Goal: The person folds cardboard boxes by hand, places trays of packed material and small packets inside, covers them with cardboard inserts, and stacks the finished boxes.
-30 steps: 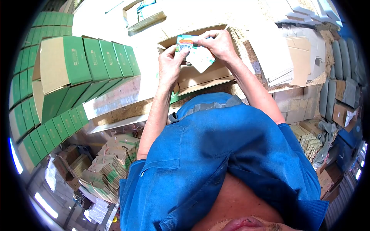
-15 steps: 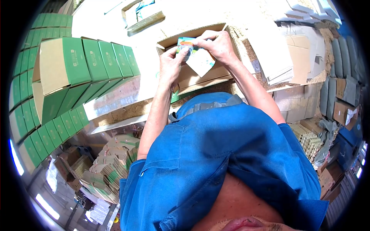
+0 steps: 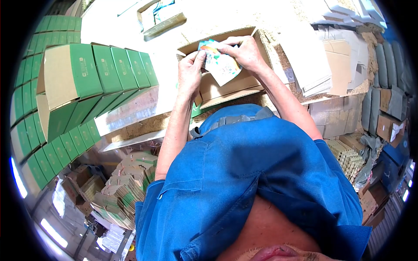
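So, nearest first: left hand (image 3: 190, 69) has its thumb and fingers pinched shut on the 9 o'clock edge of the leaflet (image 3: 222, 68), and right hand (image 3: 247, 53) has much the same closed pinch up around its 1 o'clock side. My two cents for handling it: light fingertips only, both edges level, just a touch of outward tension so the paper doesn't bow or crease. If it's more than one sheet (honestly can't tell), I'd square the edges before pressing anything flat. As for looks, it's thin and mostly white, blue and orange print up top, tilted so one corner points to 6 o'clock; glare and blur kill the small text. It's held above the open box (image 3: 213, 90), which sits at 12 o'clock from the wearer's chest; how high above, no idea. Further out on the table (image 3: 196, 15) there's a paper stack (image 3: 311, 69) around 1 o'clock, green cartons (image 3: 85, 67) at 10, and a small tray (image 3: 166, 27) way off at 11.
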`<state>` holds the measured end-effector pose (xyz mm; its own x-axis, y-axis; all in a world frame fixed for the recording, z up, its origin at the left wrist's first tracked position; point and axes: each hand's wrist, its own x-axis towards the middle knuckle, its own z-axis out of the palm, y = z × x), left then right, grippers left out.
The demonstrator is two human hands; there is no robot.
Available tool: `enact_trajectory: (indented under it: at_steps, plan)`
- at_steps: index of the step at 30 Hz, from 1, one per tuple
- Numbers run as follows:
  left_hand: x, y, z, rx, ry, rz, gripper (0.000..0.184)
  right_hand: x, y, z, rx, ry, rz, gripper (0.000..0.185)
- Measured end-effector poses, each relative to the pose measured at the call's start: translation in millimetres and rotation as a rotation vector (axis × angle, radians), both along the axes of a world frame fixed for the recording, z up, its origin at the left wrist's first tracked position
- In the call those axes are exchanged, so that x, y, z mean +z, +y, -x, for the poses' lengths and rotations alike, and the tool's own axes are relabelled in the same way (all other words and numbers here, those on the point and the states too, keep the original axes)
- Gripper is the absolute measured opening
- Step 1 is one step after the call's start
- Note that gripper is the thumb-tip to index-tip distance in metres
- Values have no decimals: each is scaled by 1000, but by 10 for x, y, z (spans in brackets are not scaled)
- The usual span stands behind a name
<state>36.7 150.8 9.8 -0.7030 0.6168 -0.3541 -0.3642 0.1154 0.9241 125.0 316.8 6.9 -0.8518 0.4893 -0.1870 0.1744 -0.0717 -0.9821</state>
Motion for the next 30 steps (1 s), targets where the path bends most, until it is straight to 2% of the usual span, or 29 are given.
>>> enact_trajectory:
  at_steps: [2,4,11,15,17,19,21,23,24,28,30]
  plan:
    - [21,9,-18,43,-4,-4,26,-64,17,2,8,-47,-66,25]
    - [-6,22,-28,82,5,-21,26,-69,17,-3,-64,1,3,23]
    - [-47,-19,-4,156,92,10,19,17,32,-42,-46,-81,114,19]
    - [-25,-23,-13,168,106,-11,15,-23,86,-50,28,33,77,19]
    - [84,11,-51,165,163,56,14,-21,98,-56,57,51,80,19]
    - [107,49,-76,181,163,50,14,16,77,-55,87,152,227,19]
    - [114,56,-86,196,164,46,15,46,66,-54,140,143,264,22]
    - [118,54,-87,189,132,60,15,21,35,-32,181,41,2,23]
    - [105,49,-80,187,132,60,15,8,38,-24,158,-11,-48,25]
    - [51,26,-39,112,233,86,17,2,6,-40,-19,-83,-95,21]
    - [59,15,-38,73,265,118,19,26,3,-38,-8,-62,-131,21]
